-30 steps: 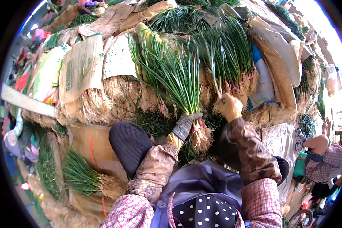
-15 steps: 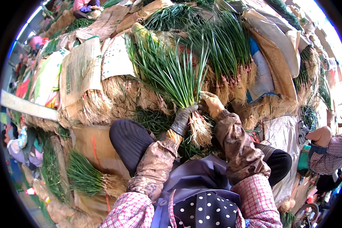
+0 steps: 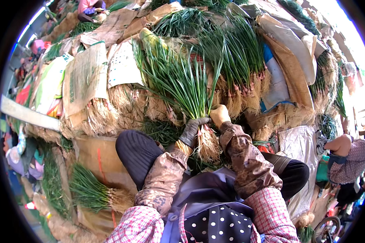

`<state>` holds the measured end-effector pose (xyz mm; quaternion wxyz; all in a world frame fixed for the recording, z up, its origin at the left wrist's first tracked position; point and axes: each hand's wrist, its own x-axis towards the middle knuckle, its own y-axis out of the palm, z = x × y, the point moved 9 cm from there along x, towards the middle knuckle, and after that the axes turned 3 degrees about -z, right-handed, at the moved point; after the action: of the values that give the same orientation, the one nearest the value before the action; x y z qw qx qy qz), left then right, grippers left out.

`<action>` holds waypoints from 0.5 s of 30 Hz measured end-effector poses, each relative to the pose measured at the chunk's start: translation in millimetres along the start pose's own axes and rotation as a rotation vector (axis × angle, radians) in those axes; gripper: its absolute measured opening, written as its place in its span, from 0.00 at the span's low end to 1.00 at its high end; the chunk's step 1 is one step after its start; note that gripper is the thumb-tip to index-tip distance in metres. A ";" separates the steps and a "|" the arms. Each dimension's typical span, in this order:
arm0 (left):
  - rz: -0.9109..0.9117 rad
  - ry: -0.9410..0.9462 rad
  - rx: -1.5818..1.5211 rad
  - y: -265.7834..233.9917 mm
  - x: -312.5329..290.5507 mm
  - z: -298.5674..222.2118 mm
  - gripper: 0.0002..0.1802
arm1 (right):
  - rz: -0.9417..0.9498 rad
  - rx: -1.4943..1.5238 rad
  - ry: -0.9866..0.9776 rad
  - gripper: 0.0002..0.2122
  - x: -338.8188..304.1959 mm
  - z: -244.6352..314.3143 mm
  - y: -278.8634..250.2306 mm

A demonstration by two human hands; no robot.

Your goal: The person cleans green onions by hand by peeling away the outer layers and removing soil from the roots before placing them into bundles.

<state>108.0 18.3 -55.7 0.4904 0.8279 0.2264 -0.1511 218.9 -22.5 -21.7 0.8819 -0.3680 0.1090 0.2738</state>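
From my remote seat I am looking at a bunch of long green stalks [image 3: 192,93] that is standing upright before the seated person, between the two knees and just in front of the lap. Its leaves are fanning up and leftward, and its pale roots [image 3: 208,148] are hanging below the grip. The left hand [image 3: 194,126], wearing a dark grey covering, is clamping around the base of the stalks, just above the roots. The right hand [image 3: 220,115], in a tan glove, is curling in against the bunch's right side, close beside the left; I am not managing to tell whether its fingers are pinching a stalk.

Under the hands, loose greens [image 3: 162,130] are lying in shadow. Just beyond, to the right, a row of similar plants [image 3: 247,56] is leaning with its roots toward the person, and a blue-and-white sheet [image 3: 276,87] is lying beside it. To the left, a white spotted sheet [image 3: 125,67] and a beige sack [image 3: 87,77] are covering more plants, whose roots are poking out below.

Nearer, at lower left, a second bunch [image 3: 87,188] is lying on a brown sheet [image 3: 109,156], its roots pointing right. Farther out, I am seeing a co-worker [image 3: 350,160] sitting at the right edge and another person [image 3: 89,8] sitting at the upper left.
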 end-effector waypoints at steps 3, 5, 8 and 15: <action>0.105 -0.033 -0.019 28.0 -6.3 -2.1 0.10 | 0.046 -0.529 -0.234 0.12 42.6 -48.5 19.2; 0.071 0.019 -0.044 28.6 -7.1 -11.0 0.13 | 0.334 -0.755 -0.297 0.13 46.9 -110.6 60.3; 0.026 0.070 0.027 19.1 -12.5 -20.7 0.15 | 0.602 -0.510 -0.351 0.16 -16.6 -111.4 76.4; 0.014 0.166 0.124 -0.9 17.6 -10.3 0.19 | -0.460 -0.588 -0.272 0.17 42.8 31.4 -94.3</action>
<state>122.8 31.8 -59.8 0.4189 0.8678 0.2508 -0.0925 307.1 -37.6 39.1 0.7836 -0.5801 -0.1769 0.1350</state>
